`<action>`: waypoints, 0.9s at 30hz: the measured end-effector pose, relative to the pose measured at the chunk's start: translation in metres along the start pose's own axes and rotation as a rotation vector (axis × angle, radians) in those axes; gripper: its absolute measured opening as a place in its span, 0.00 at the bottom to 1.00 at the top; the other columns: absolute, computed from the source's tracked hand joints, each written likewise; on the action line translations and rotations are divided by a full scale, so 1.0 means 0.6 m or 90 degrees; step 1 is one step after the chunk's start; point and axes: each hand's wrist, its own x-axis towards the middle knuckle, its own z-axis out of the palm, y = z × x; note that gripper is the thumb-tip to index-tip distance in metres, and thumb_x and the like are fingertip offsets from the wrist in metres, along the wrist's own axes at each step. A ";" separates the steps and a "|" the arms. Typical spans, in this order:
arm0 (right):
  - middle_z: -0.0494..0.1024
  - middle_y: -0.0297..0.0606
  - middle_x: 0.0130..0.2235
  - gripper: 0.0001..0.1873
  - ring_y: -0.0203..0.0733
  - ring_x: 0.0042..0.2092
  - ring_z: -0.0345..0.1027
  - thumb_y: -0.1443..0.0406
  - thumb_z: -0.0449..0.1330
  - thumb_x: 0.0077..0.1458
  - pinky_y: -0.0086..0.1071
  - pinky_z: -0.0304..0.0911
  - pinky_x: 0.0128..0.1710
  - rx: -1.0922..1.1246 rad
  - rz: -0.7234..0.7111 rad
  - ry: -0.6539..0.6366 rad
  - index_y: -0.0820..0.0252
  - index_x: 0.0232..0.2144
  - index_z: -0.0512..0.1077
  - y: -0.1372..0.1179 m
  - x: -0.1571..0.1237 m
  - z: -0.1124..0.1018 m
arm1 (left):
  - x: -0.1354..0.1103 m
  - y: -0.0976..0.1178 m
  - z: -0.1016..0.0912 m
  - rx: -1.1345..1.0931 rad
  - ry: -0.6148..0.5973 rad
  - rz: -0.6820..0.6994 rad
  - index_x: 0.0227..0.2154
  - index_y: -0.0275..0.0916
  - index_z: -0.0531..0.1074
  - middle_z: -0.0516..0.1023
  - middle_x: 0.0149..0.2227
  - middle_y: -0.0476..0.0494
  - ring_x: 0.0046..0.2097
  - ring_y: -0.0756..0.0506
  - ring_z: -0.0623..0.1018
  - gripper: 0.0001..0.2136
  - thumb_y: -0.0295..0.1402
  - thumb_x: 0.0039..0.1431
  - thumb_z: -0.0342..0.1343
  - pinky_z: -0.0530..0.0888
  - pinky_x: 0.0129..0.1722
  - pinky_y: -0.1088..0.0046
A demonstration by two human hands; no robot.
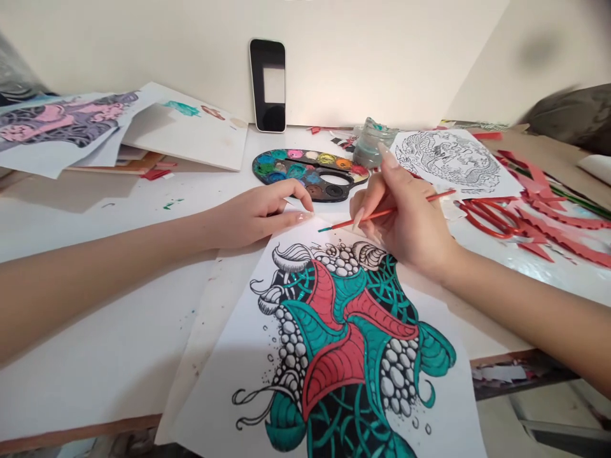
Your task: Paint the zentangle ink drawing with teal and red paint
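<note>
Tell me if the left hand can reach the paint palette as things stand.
Probably yes: the left hand lies just in front of the paint palette, and nothing appears to stand between its fingertips and the palette.

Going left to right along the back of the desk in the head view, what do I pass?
Pink-and-black painted sheet → white card with paint smears → smartphone → glass jar → black-ink line drawing → red paper strips

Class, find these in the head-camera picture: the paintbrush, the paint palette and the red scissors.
paintbrush (344, 223), head view, red handle
paint palette (329, 198), head view, black lower rim
red scissors (491, 236), head view, handle loop
</note>
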 end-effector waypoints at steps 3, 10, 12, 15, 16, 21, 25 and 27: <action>0.64 0.33 0.15 0.31 0.32 0.17 0.51 0.49 0.54 0.67 0.35 0.48 0.19 0.042 0.031 0.021 0.56 0.15 0.68 0.006 0.013 -0.013 | 0.001 0.001 0.001 -0.047 -0.001 -0.013 0.46 0.43 0.68 0.60 0.17 0.58 0.17 0.53 0.60 0.09 0.39 0.68 0.53 0.54 0.18 0.75; 0.47 0.27 0.12 0.30 0.32 0.17 0.39 0.45 0.50 0.67 0.35 0.47 0.22 -0.004 0.030 0.018 0.54 0.19 0.56 0.018 0.034 -0.046 | -0.015 0.011 -0.013 -0.240 -0.057 -0.096 0.45 0.43 0.71 0.69 0.22 0.53 0.17 0.53 0.63 0.10 0.36 0.61 0.56 0.58 0.16 0.77; 0.44 0.25 0.12 0.29 0.33 0.17 0.38 0.45 0.52 0.65 0.34 0.46 0.22 0.021 0.035 0.038 0.54 0.19 0.55 0.021 0.036 -0.048 | -0.017 0.015 -0.017 -0.253 -0.061 -0.092 0.42 0.43 0.74 0.72 0.24 0.50 0.18 0.52 0.64 0.09 0.39 0.62 0.54 0.58 0.16 0.76; 0.42 0.25 0.12 0.27 0.34 0.18 0.37 0.47 0.51 0.66 0.34 0.44 0.21 0.050 0.047 0.054 0.54 0.20 0.55 0.021 0.036 -0.044 | -0.010 0.016 -0.019 -0.175 -0.072 -0.046 0.31 0.39 0.75 0.74 0.25 0.47 0.22 0.52 0.67 0.14 0.43 0.65 0.53 0.62 0.19 0.76; 0.42 0.25 0.12 0.27 0.34 0.18 0.37 0.48 0.50 0.66 0.33 0.44 0.21 0.054 0.050 0.054 0.54 0.20 0.56 0.021 0.036 -0.043 | -0.007 0.015 -0.018 -0.130 -0.094 -0.026 0.26 0.38 0.75 0.74 0.24 0.47 0.23 0.53 0.67 0.15 0.43 0.64 0.55 0.63 0.21 0.77; 0.45 0.27 0.13 0.27 0.34 0.18 0.40 0.49 0.50 0.67 0.33 0.46 0.21 0.058 0.079 0.076 0.54 0.19 0.57 0.021 0.039 -0.038 | 0.003 0.002 -0.016 -0.069 -0.116 0.037 0.21 0.38 0.66 0.68 0.20 0.54 0.23 0.55 0.65 0.14 0.36 0.55 0.64 0.62 0.23 0.80; 0.50 0.27 0.16 0.25 0.33 0.20 0.43 0.49 0.58 0.63 0.32 0.45 0.19 0.069 0.086 0.120 0.54 0.20 0.59 0.021 0.039 -0.035 | -0.003 0.001 -0.017 -0.093 -0.112 0.020 0.40 0.41 0.72 0.69 0.18 0.58 0.22 0.53 0.68 0.14 0.35 0.53 0.67 0.64 0.24 0.79; 0.51 0.27 0.17 0.23 0.33 0.21 0.44 0.51 0.61 0.61 0.31 0.42 0.19 0.098 0.080 0.134 0.55 0.21 0.61 0.021 0.038 -0.035 | -0.007 0.005 -0.016 -0.095 -0.121 0.008 0.46 0.41 0.74 0.69 0.18 0.57 0.21 0.52 0.68 0.16 0.36 0.56 0.65 0.63 0.22 0.79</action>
